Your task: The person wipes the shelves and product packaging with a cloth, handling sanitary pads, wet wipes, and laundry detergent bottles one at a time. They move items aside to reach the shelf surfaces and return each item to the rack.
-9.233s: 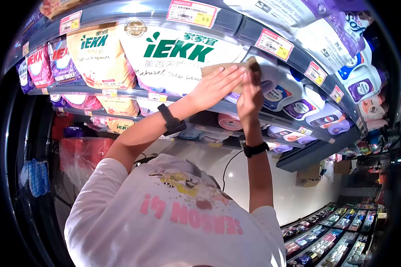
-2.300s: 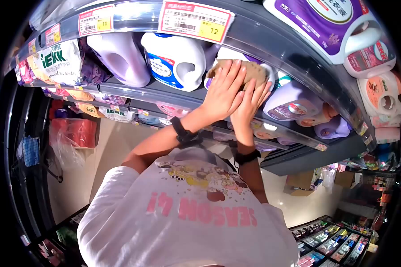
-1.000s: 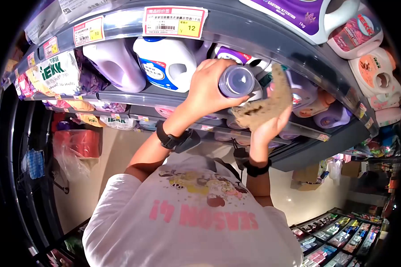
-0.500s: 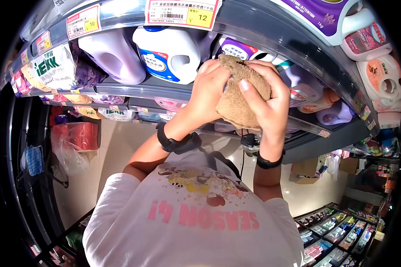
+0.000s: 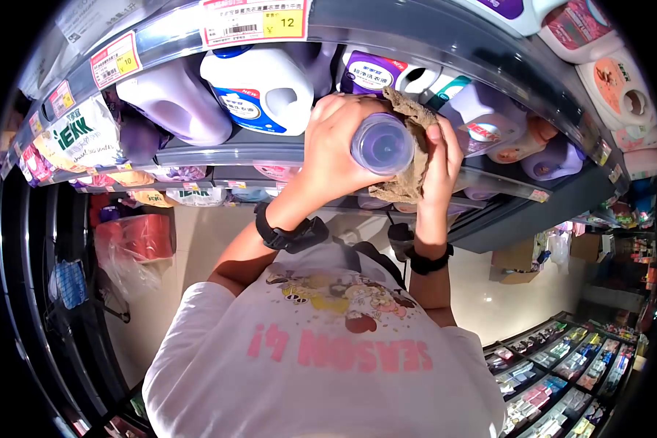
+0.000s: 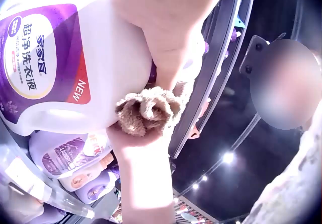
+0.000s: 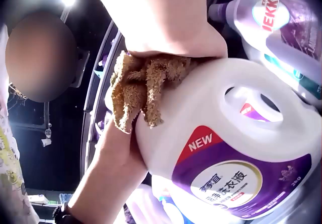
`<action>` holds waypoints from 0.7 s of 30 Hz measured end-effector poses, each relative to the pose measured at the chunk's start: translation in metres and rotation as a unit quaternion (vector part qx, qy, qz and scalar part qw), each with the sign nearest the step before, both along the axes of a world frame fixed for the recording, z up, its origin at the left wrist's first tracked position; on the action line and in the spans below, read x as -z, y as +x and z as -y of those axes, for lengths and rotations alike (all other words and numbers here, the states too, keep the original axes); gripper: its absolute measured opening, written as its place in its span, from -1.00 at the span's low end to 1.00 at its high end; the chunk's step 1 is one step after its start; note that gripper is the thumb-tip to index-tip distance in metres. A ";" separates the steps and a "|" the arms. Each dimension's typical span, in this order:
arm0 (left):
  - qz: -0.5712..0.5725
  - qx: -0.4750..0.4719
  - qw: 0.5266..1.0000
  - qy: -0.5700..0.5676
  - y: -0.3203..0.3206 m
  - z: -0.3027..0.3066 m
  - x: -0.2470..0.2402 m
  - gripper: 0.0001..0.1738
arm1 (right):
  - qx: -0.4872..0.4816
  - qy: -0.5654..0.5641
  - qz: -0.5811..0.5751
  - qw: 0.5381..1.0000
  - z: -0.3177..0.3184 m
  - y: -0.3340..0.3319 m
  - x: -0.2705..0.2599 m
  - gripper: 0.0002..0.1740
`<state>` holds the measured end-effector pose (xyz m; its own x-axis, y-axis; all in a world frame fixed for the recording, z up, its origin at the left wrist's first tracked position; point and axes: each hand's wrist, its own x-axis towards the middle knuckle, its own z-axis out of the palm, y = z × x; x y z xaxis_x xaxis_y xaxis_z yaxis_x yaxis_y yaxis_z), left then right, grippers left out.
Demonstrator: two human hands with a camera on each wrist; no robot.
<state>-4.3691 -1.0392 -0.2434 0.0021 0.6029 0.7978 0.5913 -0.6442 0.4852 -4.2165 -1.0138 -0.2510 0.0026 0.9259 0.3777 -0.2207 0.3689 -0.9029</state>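
My left hand (image 5: 336, 150) grips a white detergent bottle (image 6: 108, 38) around its neck, its round lilac cap (image 5: 384, 144) facing the head camera. A crumpled brown cloth (image 5: 417, 157) lies against the right side of the neck, with my right hand (image 5: 442, 164) curled round it. From the right wrist view, the cloth (image 7: 132, 90) bunches below that hand and touches the bottle's white shoulder (image 7: 166, 108). Purple labels with a red NEW corner show on the bottle (image 7: 229, 181) in both wrist views. The palm side of my left hand is hidden.
Behind the hands, the shelf holds a purple-label bottle (image 5: 372, 71), a blue-label bottle (image 5: 255, 91) and lilac bottles (image 5: 482, 113). A price rail (image 5: 328, 25) runs above. A red bin (image 5: 135, 237) in plastic stands at left; an open carton (image 5: 515, 260) lies at right.
Earlier, both hands pressed the cloth onto packages and bottles along the shelf. Since half a second ago, the cloth has moved off the cap to its right side, uncovering it.
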 end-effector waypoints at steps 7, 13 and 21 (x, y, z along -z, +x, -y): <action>-0.025 0.002 1.000 0.000 0.000 0.005 -0.002 -0.34 | 0.002 -0.158 -0.087 0.984 -0.020 0.038 0.044 -0.75; -0.029 -0.018 0.999 0.009 0.001 0.006 0.001 -0.33 | 0.060 -0.039 0.030 0.997 -0.001 0.020 0.021 -0.76; -0.018 -0.004 1.000 -0.008 0.000 0.003 -0.003 -0.32 | -0.117 -0.047 0.202 0.971 -0.044 0.024 -0.016 -0.73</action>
